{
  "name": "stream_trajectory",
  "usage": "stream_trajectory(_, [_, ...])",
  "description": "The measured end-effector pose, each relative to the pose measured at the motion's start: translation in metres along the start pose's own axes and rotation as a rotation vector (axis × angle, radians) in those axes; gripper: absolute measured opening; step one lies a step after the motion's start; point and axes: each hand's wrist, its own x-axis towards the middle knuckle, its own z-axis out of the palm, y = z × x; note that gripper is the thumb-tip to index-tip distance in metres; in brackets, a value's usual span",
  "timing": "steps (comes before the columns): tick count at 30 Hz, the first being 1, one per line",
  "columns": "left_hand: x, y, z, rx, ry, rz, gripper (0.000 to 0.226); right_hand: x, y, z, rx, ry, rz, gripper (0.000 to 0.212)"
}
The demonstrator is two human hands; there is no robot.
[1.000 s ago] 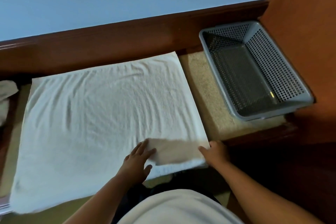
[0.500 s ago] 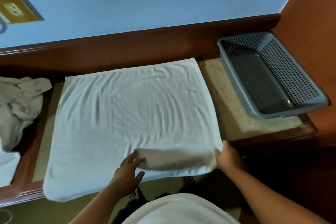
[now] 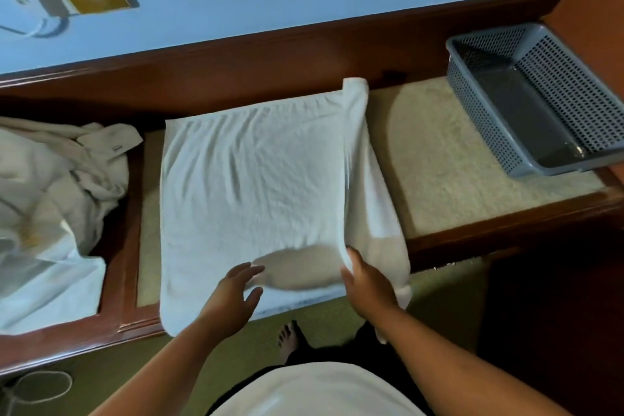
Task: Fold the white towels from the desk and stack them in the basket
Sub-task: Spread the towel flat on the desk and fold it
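Pinching the raised right edge of the white terry-cloth towel [image 3: 250, 192] in the grip of the right hand [image 3: 368, 284], near the front corner, with the flap curled over toward the left. Holding the left hand [image 3: 233, 297] with fingers spread and relaxed, grasping nothing, at or just over the towel's near part; cannot tell whether touching. Spread over the beige inlay of the wood-framed counter [image 3: 439, 159], with the front hem hanging past the counter's lip. Likely to fold crooked, with only one point of the edge held and the far corner trailing loose. Could drag the whole cloth leftward if not pinned by the free palm, bunching it toward the crumpled heap of white cloth [image 3: 50, 186]. Might also slide off the front, given the overhang. Well apart at the far right, the grey perforated plastic basket [image 3: 483, 121], with no towel in it.
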Motion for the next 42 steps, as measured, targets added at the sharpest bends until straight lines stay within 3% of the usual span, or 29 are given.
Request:
stream_trajectory(4, [-0.003,-0.013,-0.009,0.006,-0.049,0.018,0.044,-0.002,-0.025,0.031,-0.117,-0.220,-0.038,0.062])
stream_trajectory(9, [0.003,-0.014,-0.009,0.005,-0.058,0.054,0.043,0.002,-0.018,0.037,-0.175,-0.288,-0.103,0.080])
stream_trajectory(11, [0.009,-0.009,-0.006,0.026,-0.052,0.070,0.043,0.000,-0.010,0.035,-0.159,-0.289,-0.169,0.074])
stream_trajectory(15, [0.021,0.011,0.002,0.080,-0.074,0.093,0.044,-0.010,0.021,0.022,-0.189,-0.213,-0.106,0.040])
stream_trajectory(19, [0.035,0.043,0.009,0.159,-0.124,0.184,0.050,-0.018,0.070,0.023,-0.392,-0.058,-0.037,0.037])
stream_trajectory(21, [0.041,0.061,0.013,0.237,-0.149,0.278,0.055,-0.021,0.083,0.022,-0.474,-0.022,0.013,0.048])
stream_trajectory(25, [0.059,0.100,0.024,0.555,-0.289,0.478,0.067,-0.026,0.104,0.022,-0.550,0.146,-0.004,0.041])
stream_trajectory(28, [0.073,0.118,0.030,0.721,-0.363,0.502,0.068,-0.022,0.117,0.020,-0.503,0.170,0.035,0.036])
stream_trajectory(32, [0.086,0.116,0.027,0.738,-0.298,0.536,0.063,-0.006,0.122,0.011,-0.426,0.170,0.034,0.025])
stream_trajectory(38, [0.094,0.103,0.021,0.787,-0.260,0.563,0.063,-0.016,0.146,0.035,-0.266,0.091,0.102,0.044])
stream_trajectory(42, [0.094,0.097,0.018,0.837,-0.216,0.508,0.060,-0.039,0.141,0.047,-0.216,-0.041,0.206,0.042])
